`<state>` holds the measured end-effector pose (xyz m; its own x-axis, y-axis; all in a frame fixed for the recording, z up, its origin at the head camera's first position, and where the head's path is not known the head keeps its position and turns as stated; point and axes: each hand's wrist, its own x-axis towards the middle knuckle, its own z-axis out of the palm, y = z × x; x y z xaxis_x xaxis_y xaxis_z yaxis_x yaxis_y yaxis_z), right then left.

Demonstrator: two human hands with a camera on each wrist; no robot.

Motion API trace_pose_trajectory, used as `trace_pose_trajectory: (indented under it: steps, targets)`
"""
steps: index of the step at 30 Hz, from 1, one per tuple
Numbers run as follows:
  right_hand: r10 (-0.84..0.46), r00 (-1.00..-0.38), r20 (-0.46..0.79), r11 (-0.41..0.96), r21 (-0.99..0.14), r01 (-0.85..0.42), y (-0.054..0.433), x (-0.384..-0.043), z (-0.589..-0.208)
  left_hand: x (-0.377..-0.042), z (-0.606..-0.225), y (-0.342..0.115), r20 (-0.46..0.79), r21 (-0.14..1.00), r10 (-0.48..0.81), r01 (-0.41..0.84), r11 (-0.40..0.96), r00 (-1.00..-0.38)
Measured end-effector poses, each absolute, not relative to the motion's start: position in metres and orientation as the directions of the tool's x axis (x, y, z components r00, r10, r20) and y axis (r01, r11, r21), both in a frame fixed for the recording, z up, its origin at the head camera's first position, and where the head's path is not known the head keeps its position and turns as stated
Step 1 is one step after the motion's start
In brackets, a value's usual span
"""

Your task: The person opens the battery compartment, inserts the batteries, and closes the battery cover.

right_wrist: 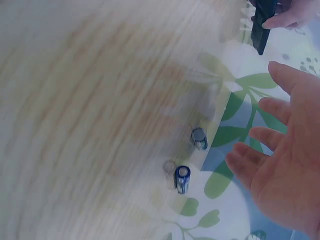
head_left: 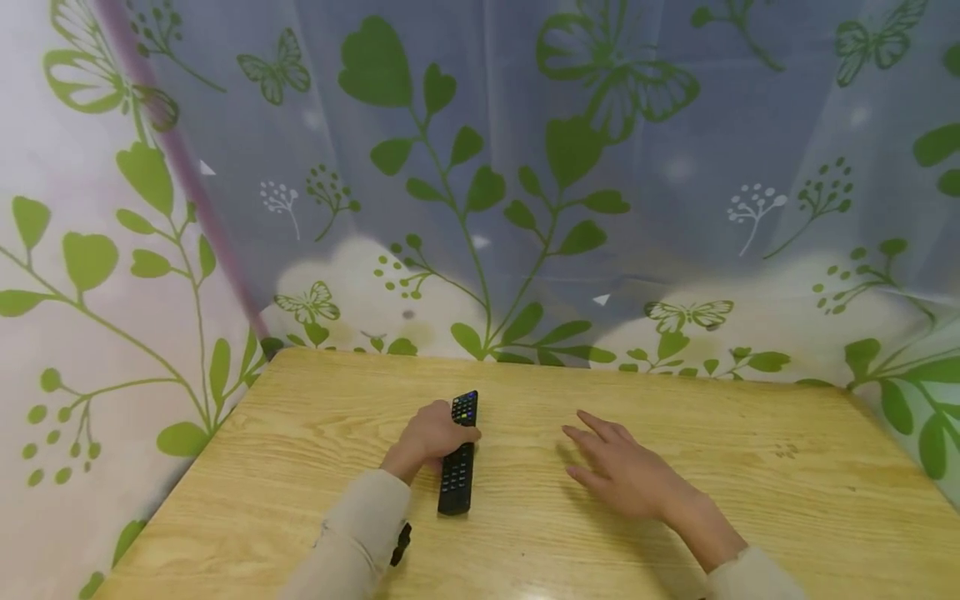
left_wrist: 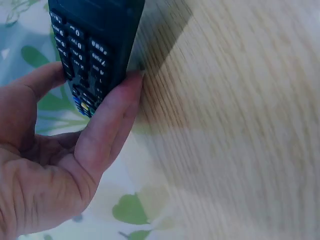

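My left hand (head_left: 427,435) grips a black remote control (head_left: 456,483) around its middle, thumb on one side and fingers on the other. Rows of number keys face up along the remote, with coloured keys toward its far end. To the right, my right hand (head_left: 632,477) hovers over the table with its fingers spread and holds nothing. Two small batteries, one silvery (right_wrist: 199,138) and one blue (right_wrist: 182,179), stand on the table beyond the right fingertips in the right wrist view. In the head view the right hand hides them.
The light wood-grain table (head_left: 525,533) spreads under both hands. A cloth curtain with green leaves and butterflies (head_left: 480,250) hangs along its back edge and the left side. A small dark object (head_left: 401,544) shows beside the left sleeve.
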<state>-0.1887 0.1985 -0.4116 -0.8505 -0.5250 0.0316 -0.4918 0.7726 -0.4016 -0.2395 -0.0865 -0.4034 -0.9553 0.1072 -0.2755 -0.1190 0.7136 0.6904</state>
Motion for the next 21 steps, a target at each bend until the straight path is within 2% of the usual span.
trace_pose_trajectory:
  steps: [4, 12, 17, 21]
  targets:
    - [-0.495, -0.868, 0.04, 0.79, -0.396, -0.468, 0.206, -0.189, -0.409, -0.238, -0.405, -0.093, -0.301, 0.799, 0.149, -0.163, 0.579, -0.942]
    - [-0.434, -0.9, 0.043, 0.833, -0.361, -0.419, 0.22, -0.191, -0.4, -0.233, -0.404, -0.094, -0.228, 0.952, 0.215, -0.171, 0.252, -0.95]
    - [-0.415, -0.909, 0.038, 0.83, -0.393, -0.395, 0.223, -0.191, -0.399, -0.231, -0.399, -0.092, -0.144, 0.99, 0.245, -0.137, 0.045, -0.959]
    - [-0.391, -0.92, 0.033, 0.84, -0.396, -0.371, 0.225, -0.192, -0.401, -0.228, -0.394, -0.09, -0.089, 0.992, 0.284, -0.11, -0.059, -0.955]
